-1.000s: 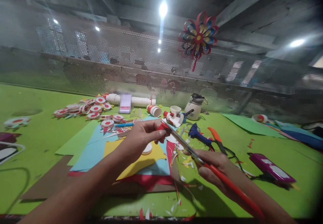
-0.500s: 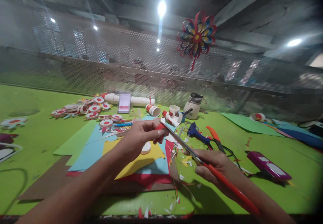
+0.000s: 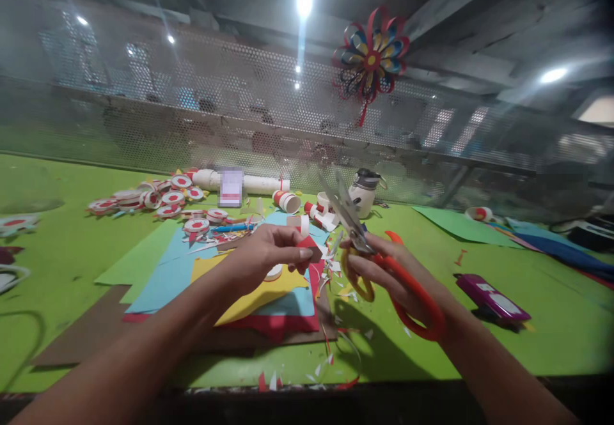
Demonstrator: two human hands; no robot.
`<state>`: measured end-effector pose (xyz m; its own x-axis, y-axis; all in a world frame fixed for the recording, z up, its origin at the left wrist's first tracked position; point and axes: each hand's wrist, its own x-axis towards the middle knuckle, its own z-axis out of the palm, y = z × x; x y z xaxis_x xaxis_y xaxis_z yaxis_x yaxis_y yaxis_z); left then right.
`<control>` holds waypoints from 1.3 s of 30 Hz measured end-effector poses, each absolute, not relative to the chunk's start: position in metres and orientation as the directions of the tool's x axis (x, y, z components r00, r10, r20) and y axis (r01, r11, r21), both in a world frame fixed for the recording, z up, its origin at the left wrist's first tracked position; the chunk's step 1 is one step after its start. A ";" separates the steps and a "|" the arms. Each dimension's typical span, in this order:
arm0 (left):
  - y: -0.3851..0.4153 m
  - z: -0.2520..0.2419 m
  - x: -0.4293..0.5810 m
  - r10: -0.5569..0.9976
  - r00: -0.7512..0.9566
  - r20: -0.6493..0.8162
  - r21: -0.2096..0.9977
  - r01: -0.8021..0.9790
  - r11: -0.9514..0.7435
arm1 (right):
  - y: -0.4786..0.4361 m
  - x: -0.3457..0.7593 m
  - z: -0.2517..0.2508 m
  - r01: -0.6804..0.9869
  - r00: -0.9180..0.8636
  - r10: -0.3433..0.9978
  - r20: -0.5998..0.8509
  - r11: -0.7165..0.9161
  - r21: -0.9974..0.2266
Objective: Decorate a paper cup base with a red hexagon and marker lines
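Observation:
Between thumb and fingers, my left hand (image 3: 275, 250) pinches a small piece of red paper (image 3: 311, 247). My right hand (image 3: 391, 271) grips a pair of scissors (image 3: 352, 224) with red-orange and yellow handles. The blades are parted and point up and to the left, a little to the right of the paper and apart from it. Below my left hand lie stacked sheets of coloured paper, with a yellow sheet (image 3: 244, 297) on top and a blue sheet (image 3: 163, 278) under it. A white disc (image 3: 273, 273) rests on the yellow sheet, partly behind my left hand.
Several red-and-white paper rings (image 3: 170, 198) are heaped at the back left, near a long white tube (image 3: 259, 184). A bottle (image 3: 363, 192) stands behind the scissors. At right lies a purple device (image 3: 494, 298). Paper scraps (image 3: 319, 369) litter the front edge.
The scissors have come off the red paper and swung upright, their blades now spread. My left hand still pinches the paper. The whole view has shifted slightly.

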<state>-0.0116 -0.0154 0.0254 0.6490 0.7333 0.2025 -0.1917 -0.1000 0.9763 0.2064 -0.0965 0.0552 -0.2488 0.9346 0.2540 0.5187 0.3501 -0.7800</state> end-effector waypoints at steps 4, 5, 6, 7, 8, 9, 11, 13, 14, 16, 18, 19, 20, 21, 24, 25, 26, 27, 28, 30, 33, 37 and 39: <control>-0.016 0.025 -0.011 0.682 0.712 0.168 0.985 -0.106 -0.133 | -0.084 0.192 0.060 0.394 -0.309 0.910 0.278 0.388 -0.833; -0.016 0.025 -0.012 0.664 0.731 0.160 0.986 -0.092 -0.137 | -0.081 0.189 0.059 0.367 -0.329 0.906 0.265 0.381 -0.848; -0.016 0.025 -0.013 0.646 0.748 0.154 0.987 -0.079 -0.143 | -0.078 0.186 0.057 0.336 -0.353 0.902 0.249 0.370 -0.866; -0.016 0.025 -0.013 0.629 0.763 0.149 0.986 -0.067 -0.153 | -0.077 0.184 0.055 0.304 -0.382 0.895 0.231 0.357 -0.883; -0.016 0.025 -0.014 0.618 0.772 0.149 0.985 -0.058 -0.165 | -0.075 0.183 0.053 0.276 -0.407 0.886 0.220 0.349 -0.896; -0.016 0.026 -0.015 0.609 0.778 0.151 0.983 -0.052 -0.177 | -0.074 0.182 0.051 0.255 -0.427 0.877 0.219 0.349 -0.902; -0.016 0.027 -0.016 0.605 0.780 0.162 0.979 -0.052 -0.195 | -0.074 0.180 0.049 0.231 -0.437 0.865 0.246 0.373 -0.898; -0.016 0.028 -0.016 0.609 0.776 0.166 0.979 -0.053 -0.198 | -0.074 0.179 0.048 0.210 -0.421 0.868 0.263 0.375 -0.903; -0.017 0.028 -0.015 0.611 0.774 0.163 0.980 -0.054 -0.193 | -0.074 0.179 0.047 0.189 -0.414 0.871 0.264 0.366 -0.911; -0.017 0.027 -0.014 0.616 0.772 0.155 0.983 -0.057 -0.177 | -0.074 0.178 0.047 0.142 -0.417 0.872 0.255 0.340 -0.930; -0.017 0.027 -0.013 0.624 0.767 0.153 0.984 -0.058 -0.169 | -0.073 0.178 0.047 0.121 -0.426 0.870 0.248 0.326 -0.938; -0.017 0.026 -0.013 0.631 0.760 0.156 0.984 -0.062 -0.169 | -0.073 0.178 0.046 0.117 -0.428 0.868 0.250 0.327 -0.938; -0.017 0.026 -0.013 0.639 0.752 0.159 0.984 -0.071 -0.160 | -0.072 0.179 0.046 0.115 -0.424 0.869 0.257 0.333 -0.936; -0.018 0.026 -0.012 0.648 0.745 0.160 0.986 -0.091 -0.140 | -0.072 0.179 0.046 0.114 -0.412 0.870 0.271 0.344 -0.932; -0.021 0.028 -0.009 0.662 0.732 0.162 0.981 -0.191 -0.029 | -0.070 0.179 0.043 0.126 -0.335 0.879 0.340 0.400 -0.908; -0.023 0.028 -0.008 0.669 0.724 0.167 0.973 -0.229 0.006 | -0.069 0.178 0.042 0.136 -0.293 0.882 0.369 0.420 -0.897; -0.025 0.028 -0.006 0.683 0.709 0.175 0.964 -0.265 0.029 | -0.069 0.177 0.040 0.143 -0.244 0.884 0.399 0.439 -0.887; -0.027 0.028 -0.003 0.703 0.686 0.188 0.953 -0.302 0.040 | -0.068 0.176 0.038 0.140 -0.191 0.880 0.435 0.463 -0.875; -0.030 0.027 -0.001 0.723 0.661 0.201 0.942 -0.332 0.041 | -0.068 0.174 0.035 0.132 -0.135 0.872 0.470 0.486 -0.864; -0.033 0.023 0.004 0.768 0.601 0.220 0.925 -0.379 0.031 | -0.069 0.168 0.031 0.109 -0.021 0.855 0.518 0.517 -0.849; -0.035 0.017 0.009 0.809 0.543 0.225 0.921 -0.388 0.005 | -0.072 0.157 0.025 0.120 0.091 0.839 0.536 0.525 -0.843; -0.035 0.013 0.010 0.822 0.513 0.247 0.908 -0.419 -0.011 | -0.077 0.146 0.024 0.210 0.137 0.796 0.589 0.558 -0.803; -0.034 0.013 0.009 0.826 0.506 0.247 0.899 -0.437 -0.001 | -0.077 0.143 0.024 0.215 0.150 0.779 0.609 0.576 -0.789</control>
<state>0.0095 -0.0344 0.0128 0.5060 0.8263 0.2471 -0.4373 -0.0012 0.8993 0.1435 -0.0775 0.0236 0.1498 0.7787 0.6092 0.2148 0.5758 -0.7888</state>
